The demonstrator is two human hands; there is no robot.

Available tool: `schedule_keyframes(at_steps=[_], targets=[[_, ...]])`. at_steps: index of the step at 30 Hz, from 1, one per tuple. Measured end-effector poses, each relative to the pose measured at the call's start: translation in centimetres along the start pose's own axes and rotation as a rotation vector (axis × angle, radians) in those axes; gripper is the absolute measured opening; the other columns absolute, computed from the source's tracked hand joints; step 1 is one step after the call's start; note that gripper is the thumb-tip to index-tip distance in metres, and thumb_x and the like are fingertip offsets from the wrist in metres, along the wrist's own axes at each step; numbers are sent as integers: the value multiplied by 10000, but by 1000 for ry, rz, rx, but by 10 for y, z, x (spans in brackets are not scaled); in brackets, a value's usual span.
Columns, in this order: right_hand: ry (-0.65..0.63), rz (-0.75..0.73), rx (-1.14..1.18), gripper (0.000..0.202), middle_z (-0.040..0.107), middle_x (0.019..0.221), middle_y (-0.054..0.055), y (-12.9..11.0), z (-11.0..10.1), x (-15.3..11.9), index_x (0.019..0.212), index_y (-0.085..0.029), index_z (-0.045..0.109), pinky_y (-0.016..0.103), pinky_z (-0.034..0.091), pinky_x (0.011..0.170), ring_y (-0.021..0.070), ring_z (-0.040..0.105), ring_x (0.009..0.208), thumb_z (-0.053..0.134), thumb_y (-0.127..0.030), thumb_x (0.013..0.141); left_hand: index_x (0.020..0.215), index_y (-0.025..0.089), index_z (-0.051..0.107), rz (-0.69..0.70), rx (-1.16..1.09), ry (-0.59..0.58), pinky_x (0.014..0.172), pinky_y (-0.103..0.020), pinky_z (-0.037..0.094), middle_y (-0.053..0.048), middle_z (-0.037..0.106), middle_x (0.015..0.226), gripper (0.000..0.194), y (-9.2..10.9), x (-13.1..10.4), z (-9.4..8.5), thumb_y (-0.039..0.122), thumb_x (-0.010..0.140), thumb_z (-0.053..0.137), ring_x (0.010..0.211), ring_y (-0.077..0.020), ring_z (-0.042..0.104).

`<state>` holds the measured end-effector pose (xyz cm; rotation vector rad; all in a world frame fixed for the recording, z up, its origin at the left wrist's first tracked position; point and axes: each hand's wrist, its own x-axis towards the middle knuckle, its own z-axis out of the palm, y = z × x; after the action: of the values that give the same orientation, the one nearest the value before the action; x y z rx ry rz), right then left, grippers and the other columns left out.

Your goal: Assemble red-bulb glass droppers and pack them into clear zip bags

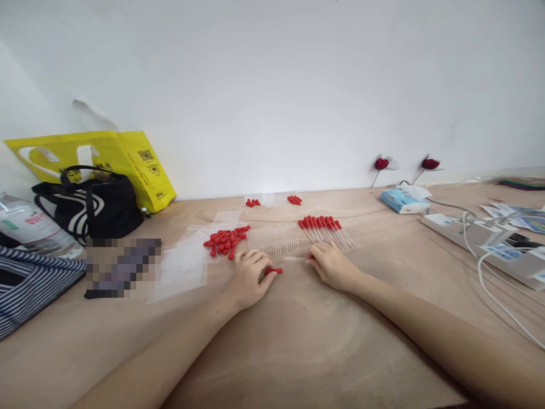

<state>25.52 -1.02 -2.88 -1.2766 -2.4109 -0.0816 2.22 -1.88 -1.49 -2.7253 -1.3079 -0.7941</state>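
Between the thumb and fingers of my left hand (252, 279) is a red rubber dropper bulb (273, 271), its neck pointing right. My right hand (332, 264) pinches one end of a thin clear dropper tube (294, 259), whose other end points left toward the bulb; the two are apart. Just beyond the hands lies a row of clear dropper tubes (273, 238). A pile of loose red bulbs (223, 243) sits to the left of that row. To its right are several droppers with red bulbs fitted (326, 227), lined up side by side.
Clear plastic bags (183, 272) lie left of the pile. More red bulbs and tubes (272, 199) rest near the wall. A black bag (91, 204) and yellow bag (140, 165) stand at left. A tissue pack (402, 200) and power strips (481, 244) with cables are at right.
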Motion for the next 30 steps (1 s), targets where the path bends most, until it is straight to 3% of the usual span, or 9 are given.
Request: schedule_keyframes(at_steps=[3, 8, 14, 16, 21, 30], targets=[[-57, -41, -2, 140, 572, 773, 43, 0, -4, -11, 748, -168, 487, 291, 270, 694, 160, 508, 750, 411, -220, 853, 850, 230, 609, 1, -11, -15, 809, -405, 276, -28, 639, 933, 134, 1, 0, 2, 275, 783, 502, 922, -208, 516], [-107, -5, 38, 126, 567, 798, 37, -3, -12, -7, 750, -167, 497, 302, 275, 708, 157, 506, 781, 432, -226, 840, 887, 252, 641, -19, 2, -35, 822, -425, 275, -21, 632, 1009, 175, -2, 1, 6, 314, 795, 506, 991, -221, 501], [-93, 185, 223, 137, 572, 812, 12, -9, -2, 2, 764, -189, 539, 304, 275, 706, 160, 501, 812, 556, -325, 760, 796, 255, 645, -22, 23, 29, 843, -449, 259, -17, 649, 970, 146, 1, 3, 9, 278, 809, 501, 965, -216, 526], [-68, 230, 209, 129, 578, 810, 15, -11, 3, 4, 739, -190, 544, 311, 265, 704, 168, 497, 816, 554, -317, 760, 806, 239, 620, 1, 26, 68, 898, -476, 204, -12, 661, 945, 147, 3, 3, 10, 249, 828, 475, 974, -211, 535], [70, 156, 151, 130, 590, 752, 12, -18, 7, 3, 745, -175, 509, 337, 232, 761, 155, 492, 786, 469, -271, 823, 897, 212, 546, 75, 35, 125, 989, -508, 57, -7, 678, 907, 155, 3, 3, 10, 188, 867, 396, 1029, -199, 542], [164, 68, 168, 161, 620, 773, 17, -28, 3, 0, 840, -202, 567, 337, 195, 798, 149, 489, 793, 418, -260, 851, 972, 227, 557, 141, 53, 194, 1007, -529, 12, -13, 692, 895, 175, 2, 4, 11, 190, 861, 426, 1040, -217, 548]])
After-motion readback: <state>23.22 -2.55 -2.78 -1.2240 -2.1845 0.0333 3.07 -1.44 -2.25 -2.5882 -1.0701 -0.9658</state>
